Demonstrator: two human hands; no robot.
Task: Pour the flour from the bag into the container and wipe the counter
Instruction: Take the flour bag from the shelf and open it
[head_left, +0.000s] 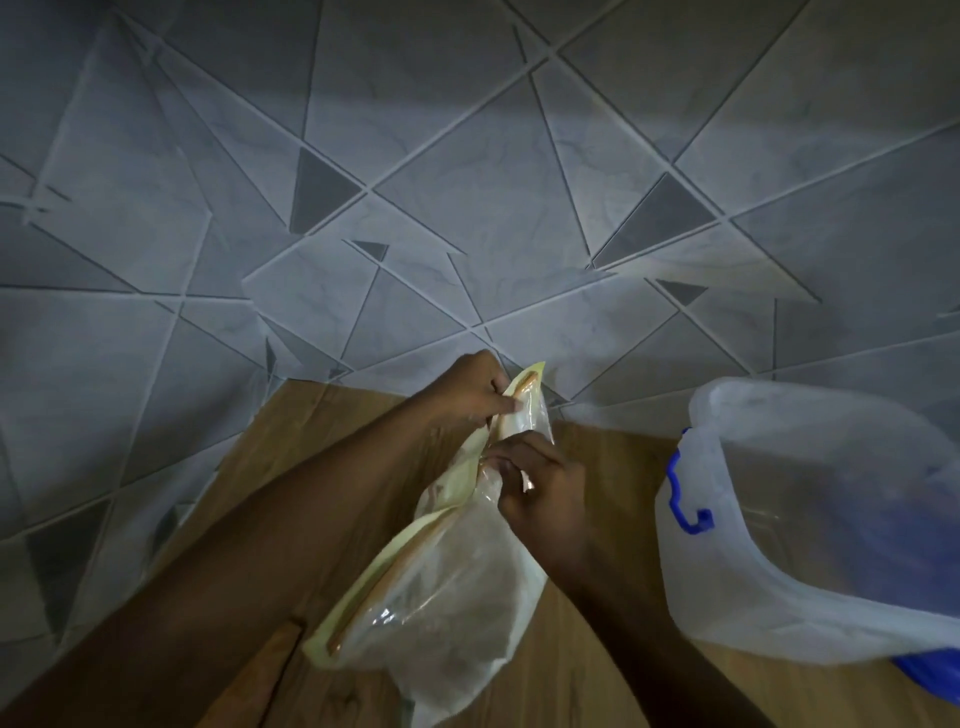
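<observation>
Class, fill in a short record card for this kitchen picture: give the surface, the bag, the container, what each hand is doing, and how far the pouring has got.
Surface: wooden counter against a grey tiled wall
Bag: clear plastic bag with a yellowish zip strip, held above the counter
Container: translucent tub with a blue latch, lid off, right of the bag
Left hand: left hand pinches the bag's top edge
Right hand: right hand grips the bag's top edge opposite
Pouring: not yet begun; the bag's mouth is not over the tub
</observation>
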